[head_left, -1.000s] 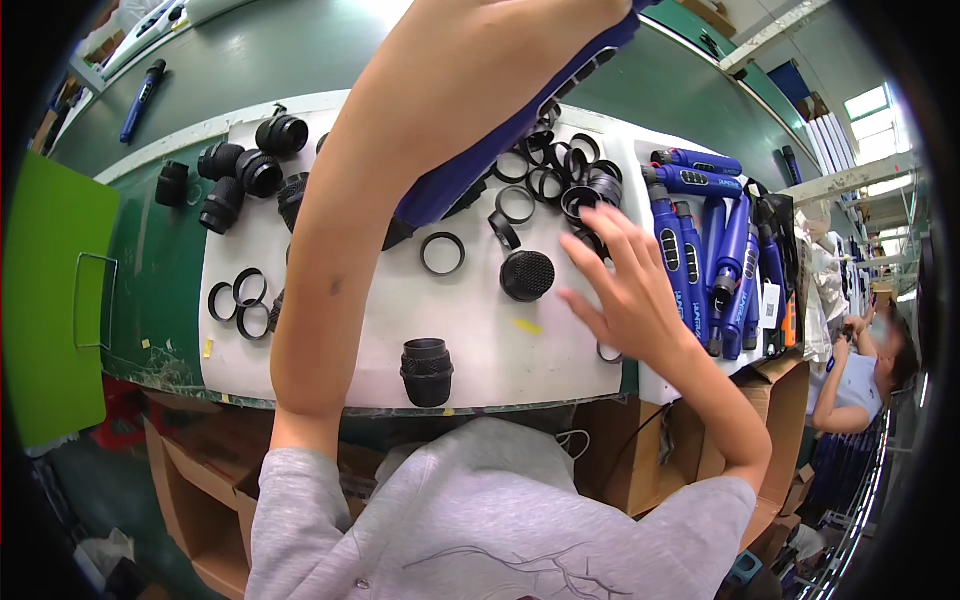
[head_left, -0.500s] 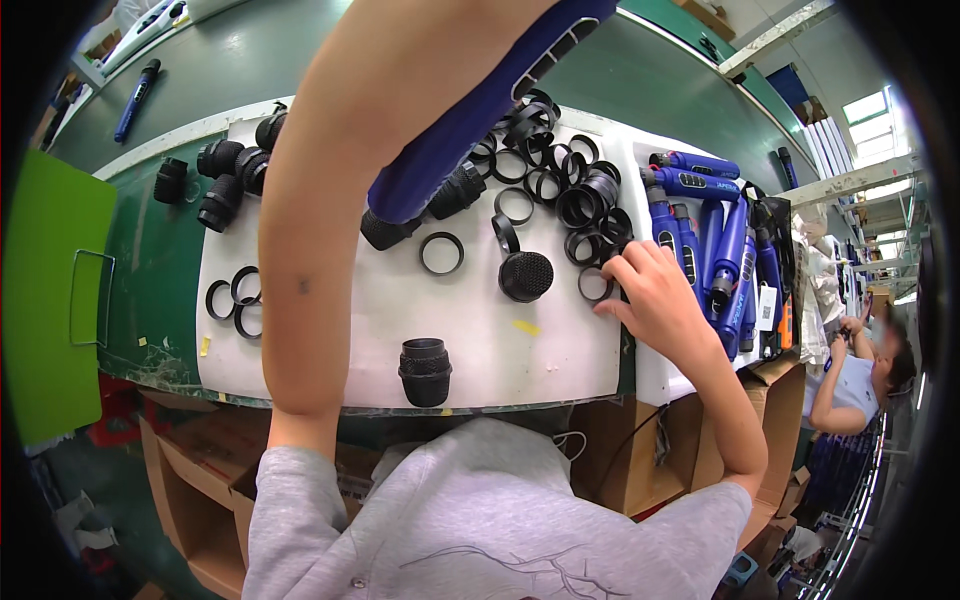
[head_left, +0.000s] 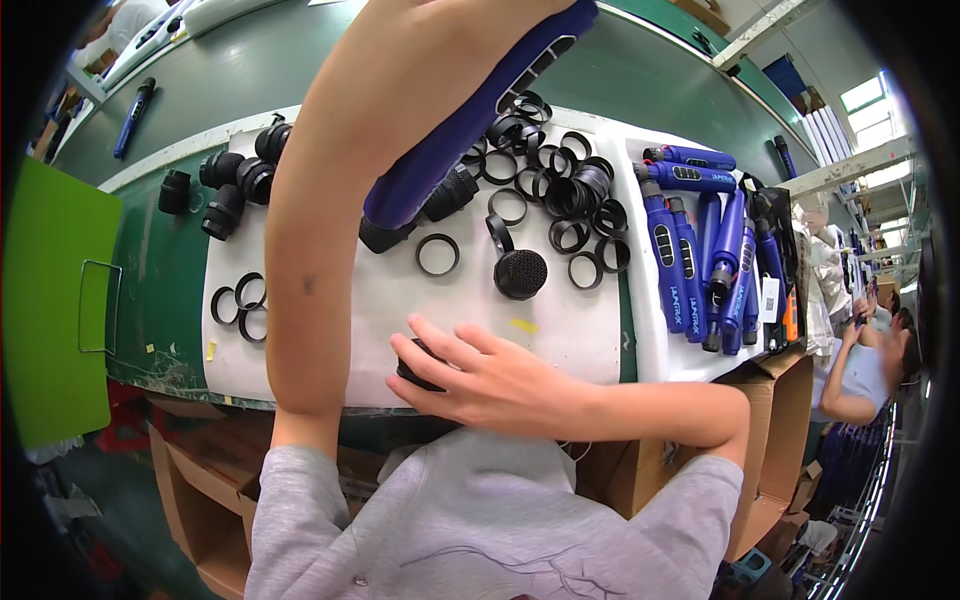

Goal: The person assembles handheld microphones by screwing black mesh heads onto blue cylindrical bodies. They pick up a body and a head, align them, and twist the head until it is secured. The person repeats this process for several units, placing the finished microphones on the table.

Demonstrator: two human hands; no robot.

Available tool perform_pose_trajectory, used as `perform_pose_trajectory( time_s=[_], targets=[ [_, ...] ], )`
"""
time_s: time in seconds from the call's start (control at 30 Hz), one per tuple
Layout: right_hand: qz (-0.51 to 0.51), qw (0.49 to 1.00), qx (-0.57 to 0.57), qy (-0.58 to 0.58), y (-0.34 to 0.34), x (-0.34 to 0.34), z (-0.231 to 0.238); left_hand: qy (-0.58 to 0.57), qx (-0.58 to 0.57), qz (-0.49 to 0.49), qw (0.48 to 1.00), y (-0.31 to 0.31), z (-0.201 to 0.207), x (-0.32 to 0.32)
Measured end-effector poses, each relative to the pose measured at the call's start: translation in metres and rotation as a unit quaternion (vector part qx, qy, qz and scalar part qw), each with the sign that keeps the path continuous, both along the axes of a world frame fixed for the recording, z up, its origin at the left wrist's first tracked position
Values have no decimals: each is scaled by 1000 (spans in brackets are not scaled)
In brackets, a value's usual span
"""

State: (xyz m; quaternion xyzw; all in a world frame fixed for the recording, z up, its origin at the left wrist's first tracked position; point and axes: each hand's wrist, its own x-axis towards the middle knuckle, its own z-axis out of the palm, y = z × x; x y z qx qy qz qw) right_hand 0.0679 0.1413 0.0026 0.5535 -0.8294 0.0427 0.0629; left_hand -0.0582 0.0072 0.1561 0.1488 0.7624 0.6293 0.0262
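Note:
My left arm reaches up across the view, and my left hand (head_left: 455,25) at the top edge grips a blue microphone body (head_left: 440,140) with a row of dark buttons; part of that hand is cut off. At the front of the white sheet, my right hand (head_left: 485,375) is closed over a black microphone head (head_left: 418,364), which its fingers mostly cover. Another microphone head (head_left: 520,275) with a round mesh lies behind it, a black ring (head_left: 500,233) leaning against it. A single black ring (head_left: 437,255) lies flat to the left of that.
Loose black rings (head_left: 575,200) are heaped at the back right. Blue microphone bodies (head_left: 690,260) fill a white tray (head_left: 640,345) on the right. More black heads (head_left: 225,208) lie at the back left, above three rings (head_left: 240,300). A green panel (head_left: 60,300) stands far left.
My right hand has moved left from the rings beside the tray to the microphone head at the front and closed over it. My left hand still holds the blue body, shifted slightly.

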Motion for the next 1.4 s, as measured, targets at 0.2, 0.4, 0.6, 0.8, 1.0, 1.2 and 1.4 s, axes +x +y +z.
perform_pose_trajectory(
  time_s=[0.2,0.4,0.6,0.8,1.0,1.2,1.4],
  targets=[
    [-112,985,-131,-30,6,-33,11,40,63,-30,997,-11,-10,-2],
    [-329,899,-283,-61,51,-102,29,27,82,-11,996,-14,-17,-14],
    [-381,843,-298,-234,70,-125,19,50,135,71,987,-31,-8,-8],
    [-326,922,-187,-95,66,-108,13,94,181,121,971,-42,-8,-13],
    [-320,905,-266,-84,54,-159,19,106,191,85,972,-42,-14,-13],
    [-404,900,-157,-45,21,-276,-18,-5,145,84,986,-48,-2,-13],
    [-427,893,-5,-141,21,-323,-13,-2,152,70,986,-46,5,-12]
  ],
)
